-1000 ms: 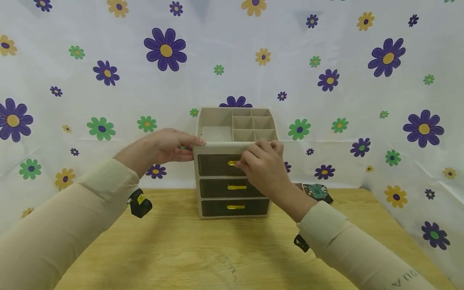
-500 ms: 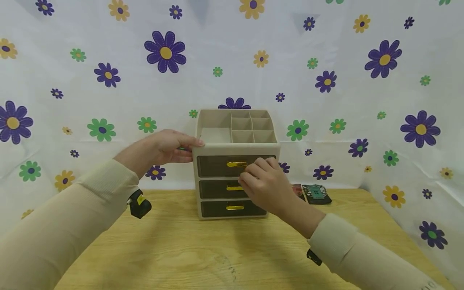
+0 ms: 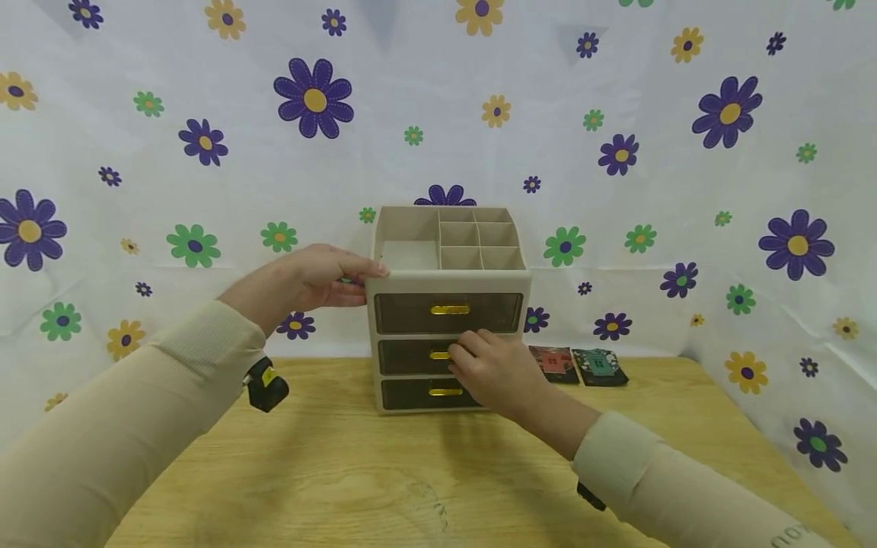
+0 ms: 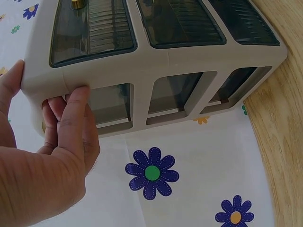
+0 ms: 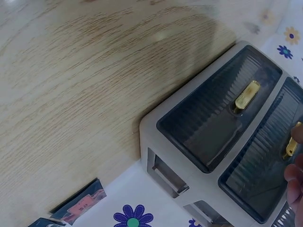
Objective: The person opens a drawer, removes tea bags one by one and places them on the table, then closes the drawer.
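Observation:
A beige desktop organizer [image 3: 448, 281] stands on the table with three dark, see-through drawers, all closed, each with a gold handle. My left hand [image 3: 322, 275] grips its upper left corner. In the left wrist view, the thumb lies on the top edge and the fingers [image 4: 71, 118] reach into a side opening. My right hand [image 3: 496, 373] is at the middle drawer [image 3: 407, 358], its curled fingers pinching the right end of that drawer's gold handle [image 5: 292, 144]. The top drawer's handle [image 3: 449, 310] and bottom drawer's handle [image 3: 445, 393] are untouched.
Two small dark packets lie behind the right hand, one with a red picture [image 3: 556, 364], one with a teal picture [image 3: 600, 366]. The organizer's top has one large compartment [image 3: 409, 254] and several small ones. A flowered white cloth [image 3: 438, 91] hangs behind the wooden table [image 3: 356, 472].
My right hand has moved down from the top drawer's handle to the middle drawer's handle. The left hand has kept its grip on the organizer. The packets have come into fuller view.

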A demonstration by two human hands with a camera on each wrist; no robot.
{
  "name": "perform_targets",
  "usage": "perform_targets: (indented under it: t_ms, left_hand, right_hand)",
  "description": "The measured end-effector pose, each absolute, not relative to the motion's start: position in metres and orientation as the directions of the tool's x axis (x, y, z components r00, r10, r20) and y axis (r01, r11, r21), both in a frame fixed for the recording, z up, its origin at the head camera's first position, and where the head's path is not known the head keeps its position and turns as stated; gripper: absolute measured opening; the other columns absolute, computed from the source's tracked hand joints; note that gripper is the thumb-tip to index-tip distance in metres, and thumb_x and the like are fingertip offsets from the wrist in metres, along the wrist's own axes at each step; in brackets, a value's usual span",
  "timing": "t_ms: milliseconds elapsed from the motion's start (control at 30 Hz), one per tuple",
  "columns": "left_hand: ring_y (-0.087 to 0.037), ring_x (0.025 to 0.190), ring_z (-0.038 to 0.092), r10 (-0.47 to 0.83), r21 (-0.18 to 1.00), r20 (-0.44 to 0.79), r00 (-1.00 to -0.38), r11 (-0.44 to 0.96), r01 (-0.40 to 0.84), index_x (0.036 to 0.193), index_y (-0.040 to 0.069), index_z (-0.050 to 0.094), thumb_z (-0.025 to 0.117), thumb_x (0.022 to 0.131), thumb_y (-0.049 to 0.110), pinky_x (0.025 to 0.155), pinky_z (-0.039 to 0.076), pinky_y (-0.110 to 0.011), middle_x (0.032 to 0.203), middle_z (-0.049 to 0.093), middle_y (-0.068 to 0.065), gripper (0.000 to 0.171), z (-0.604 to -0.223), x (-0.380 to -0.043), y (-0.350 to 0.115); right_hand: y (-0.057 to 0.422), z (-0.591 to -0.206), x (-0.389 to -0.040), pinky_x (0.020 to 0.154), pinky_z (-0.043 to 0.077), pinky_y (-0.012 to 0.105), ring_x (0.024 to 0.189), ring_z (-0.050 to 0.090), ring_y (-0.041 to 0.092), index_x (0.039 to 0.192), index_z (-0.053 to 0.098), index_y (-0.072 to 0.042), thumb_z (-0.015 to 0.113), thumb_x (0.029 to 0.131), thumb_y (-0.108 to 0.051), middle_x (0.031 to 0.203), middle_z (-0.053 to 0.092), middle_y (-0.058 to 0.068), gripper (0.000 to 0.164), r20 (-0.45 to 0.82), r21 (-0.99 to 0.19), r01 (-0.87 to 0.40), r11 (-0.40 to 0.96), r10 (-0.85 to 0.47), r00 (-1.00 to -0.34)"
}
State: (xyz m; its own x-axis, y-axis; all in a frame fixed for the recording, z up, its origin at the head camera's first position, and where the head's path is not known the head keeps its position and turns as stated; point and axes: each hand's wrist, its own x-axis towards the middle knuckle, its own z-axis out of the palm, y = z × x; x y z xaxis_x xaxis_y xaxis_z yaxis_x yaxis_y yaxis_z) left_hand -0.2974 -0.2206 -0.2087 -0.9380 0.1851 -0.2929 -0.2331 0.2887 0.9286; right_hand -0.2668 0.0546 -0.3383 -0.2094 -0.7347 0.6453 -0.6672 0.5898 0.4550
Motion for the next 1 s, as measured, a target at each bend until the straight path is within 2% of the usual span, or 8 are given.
perform_targets:
  t_ms: [233, 367, 533, 1000]
  left_hand:
    - [-0.022, 0.104, 0.063, 0.181, 0.928, -0.295, -0.938, 0.287, -0.237, 0.136, -0.002, 0.050, 0.070, 0.094, 0.021, 0.107, 0.050, -0.038, 0.126, 0.052, -0.014, 0.052, -0.2089, -0.2967, -0.2208]
    - [-0.022, 0.103, 0.063, 0.184, 0.929, -0.294, -0.938, 0.287, -0.235, 0.134, -0.002, 0.051, 0.071, 0.093, 0.021, 0.106, 0.050, -0.037, 0.125, 0.053, -0.014, 0.051, -0.2082, -0.2966, -0.2206]
    - [-0.022, 0.105, 0.062, 0.188, 0.929, -0.294, -0.937, 0.285, -0.235, 0.135, -0.002, 0.050, 0.072, 0.093, 0.022, 0.105, 0.052, -0.034, 0.125, 0.052, -0.013, 0.053, -0.2067, -0.2959, -0.2199]
    - [-0.023, 0.107, 0.061, 0.187, 0.927, -0.302, -0.935, 0.289, -0.241, 0.140, -0.002, 0.045, 0.071, 0.094, 0.023, 0.105, 0.051, -0.035, 0.129, 0.051, -0.014, 0.059, -0.2076, -0.2972, -0.2201]
  right_hand:
    - [0.0490, -0.3400, -0.2661, 0.063, 0.062, 0.029, 0.077, 0.070, 0.016, 0.098, 0.074, -0.011, 0.070, 0.094, -0.017, 0.092, 0.071, 0.003, 0.008, 0.595, 0.484, -0.634, 0.603, -0.758, -0.267]
    - [0.0474, -0.3406, -0.2681, 0.062, 0.063, 0.031, 0.079, 0.070, 0.017, 0.100, 0.073, -0.010, 0.068, 0.094, -0.013, 0.095, 0.070, 0.004, 0.008, 0.565, 0.518, -0.608, 0.602, -0.774, -0.285]
    - [0.0469, -0.3401, -0.2700, 0.061, 0.062, 0.030, 0.079, 0.071, 0.018, 0.100, 0.073, -0.009, 0.070, 0.092, -0.009, 0.096, 0.069, 0.005, 0.008, 0.546, 0.561, -0.580, 0.591, -0.790, -0.277]
    - [0.0493, -0.3388, -0.2630, 0.074, 0.063, 0.030, 0.087, 0.072, 0.017, 0.099, 0.072, -0.009, 0.071, 0.093, -0.012, 0.098, 0.070, 0.005, 0.007, 0.512, 0.607, -0.569, 0.555, -0.821, -0.255]
